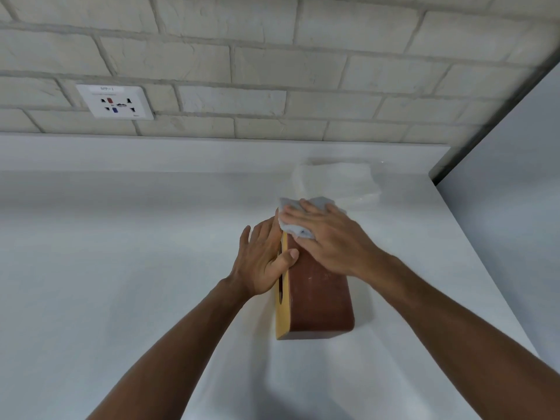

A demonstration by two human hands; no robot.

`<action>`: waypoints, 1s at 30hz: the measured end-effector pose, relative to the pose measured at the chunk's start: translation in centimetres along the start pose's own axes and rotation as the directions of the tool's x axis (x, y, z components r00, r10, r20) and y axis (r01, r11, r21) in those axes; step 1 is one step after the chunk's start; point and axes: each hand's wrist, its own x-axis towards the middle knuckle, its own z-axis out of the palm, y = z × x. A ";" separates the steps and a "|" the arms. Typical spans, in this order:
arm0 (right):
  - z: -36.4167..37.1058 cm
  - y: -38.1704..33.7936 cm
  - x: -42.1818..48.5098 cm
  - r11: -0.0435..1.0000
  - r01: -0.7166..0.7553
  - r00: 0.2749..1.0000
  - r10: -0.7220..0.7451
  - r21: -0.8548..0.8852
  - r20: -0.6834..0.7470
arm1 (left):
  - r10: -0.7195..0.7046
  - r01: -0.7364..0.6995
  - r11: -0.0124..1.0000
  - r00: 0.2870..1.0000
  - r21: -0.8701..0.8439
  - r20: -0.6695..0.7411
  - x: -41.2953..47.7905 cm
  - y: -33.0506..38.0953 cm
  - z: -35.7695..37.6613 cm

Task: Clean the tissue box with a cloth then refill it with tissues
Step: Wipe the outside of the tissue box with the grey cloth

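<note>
Tissue box (318, 295) lying sideways on white counter (121, 253): brown rounded body, yellow slotted face at 9 o'clock, contents hidden. Left hand (263, 262), fingers straight, bracing it. Right hand (328, 237) pressing grey cloth (295, 230) flat on top. Clear plastic pack (339, 180) at 12.

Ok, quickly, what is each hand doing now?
Left hand: open, flat against the tissue box.
Right hand: open, pressing the cloth on it.

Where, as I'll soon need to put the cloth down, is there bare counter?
The wide stretch of counter left of the tissue box, back to the brick wall, is bare; so is the strip right of it. Crowded: behind the box, where the clear plastic pack lies.
</note>
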 end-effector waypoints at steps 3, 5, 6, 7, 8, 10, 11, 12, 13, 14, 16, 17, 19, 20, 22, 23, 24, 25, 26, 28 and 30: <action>-1.5 0.3 1.1 0.971 -0.238 0.970 0.237 0.024 0.043 | -0.023 0.023 1.000 1.000 -0.001 0.021 0.0 0.0 0.0; -1.3 -0.6 1.9 0.971 -0.236 0.972 0.235 0.035 0.027 | -0.029 0.030 1.000 0.999 -0.007 0.022 -0.2 0.0 0.0; -1.0 -0.7 2.0 0.978 -0.205 0.979 0.204 0.038 0.025 | -0.033 0.033 0.999 0.999 -0.008 0.025 -0.2 0.0 0.0; -0.9 -0.5 1.9 0.983 -0.181 0.983 0.180 0.034 0.033 | -0.037 0.037 0.999 0.999 -0.008 0.034 -0.2 0.0 -0.1; -1.0 0.1 1.7 0.982 -0.186 0.981 0.184 0.026 0.055 | -0.041 0.041 0.999 0.998 -0.008 0.045 -0.3 0.1 -0.1; -1.8 1.9 1.2 0.954 -0.301 0.950 0.300 0.000 0.083 | -0.054 0.055 0.998 0.997 -0.011 0.061 -0.4 0.2 -0.2; -2.2 2.8 1.0 0.927 -0.374 0.925 0.373 0.003 0.076 | -0.058 0.060 0.998 0.996 -0.016 0.064 -0.3 0.2 -0.2; -2.3 3.2 0.8 0.908 -0.417 0.908 0.415 0.022 0.062 | -0.060 0.061 0.998 0.996 -0.023 0.065 -0.3 0.2 -0.2; -2.2 2.9 0.7 0.906 -0.420 0.907 0.418 0.049 0.052 | -0.060 0.062 0.998 0.996 -0.033 0.065 -0.2 0.3 -0.1; -2.0 2.0 0.8 0.915 -0.396 0.918 0.393 0.082 0.048 | -0.061 0.064 0.997 0.996 -0.046 0.065 -0.3 0.3 0.0; -1.5 -0.3 1.1 0.948 -0.299 0.954 0.297 0.107 0.032 | -0.056 0.060 0.996 0.997 -0.063 0.060 -0.3 0.2 0.2; -1.3 -1.1 1.4 0.964 -0.248 0.969 0.247 0.093 0.019 | -0.057 0.061 0.997 0.997 -0.057 0.054 -0.3 0.1 0.2; -1.4 -1.1 1.6 0.977 -0.209 0.978 0.208 0.049 0.033 | -0.061 0.062 0.998 0.996 -0.017 0.060 -0.2 0.0 -0.1; -1.6 -0.4 1.4 0.974 -0.224 0.973 0.222 0.031 0.058 | -0.064 0.064 0.998 0.996 -0.001 0.067 -0.2 0.0 -0.2; -1.9 1.5 0.4 0.961 -0.277 0.957 0.274 0.015 0.089 | -0.071 0.070 0.997 0.994 0.013 0.081 -0.2 0.1 -0.6; -2.0 2.5 -0.4 0.949 -0.313 0.946 0.310 0.019 0.088 | -0.072 0.071 0.997 0.993 0.015 0.090 -0.3 0.2 -0.7; -2.1 3.4 -1.2 0.935 -0.355 0.933 0.351 0.028 0.083 | -0.072 0.071 0.997 0.993 0.013 0.095 -0.3 0.3 -0.7; -2.1 4.2 -2.0 0.917 -0.398 0.915 0.394 0.037 0.087 | -0.072 0.072 0.997 0.993 0.006 0.098 -0.3 0.4 -0.7; -2.2 4.7 -2.7 0.902 -0.430 0.900 0.425 0.041 0.092 | -0.071 0.071 0.997 0.993 0.000 0.098 -0.4 0.5 -0.7; -2.0 5.3 -3.7 0.896 -0.445 0.891 0.442 0.004 0.101 | -0.064 0.064 0.998 0.993 -0.005 0.095 -0.3 0.5 -0.7; -1.0 5.2 -4.6 0.898 -0.440 0.895 0.437 0.015 0.088 | -0.060 0.061 0.998 0.993 -0.005 0.101 -0.3 0.4 -0.7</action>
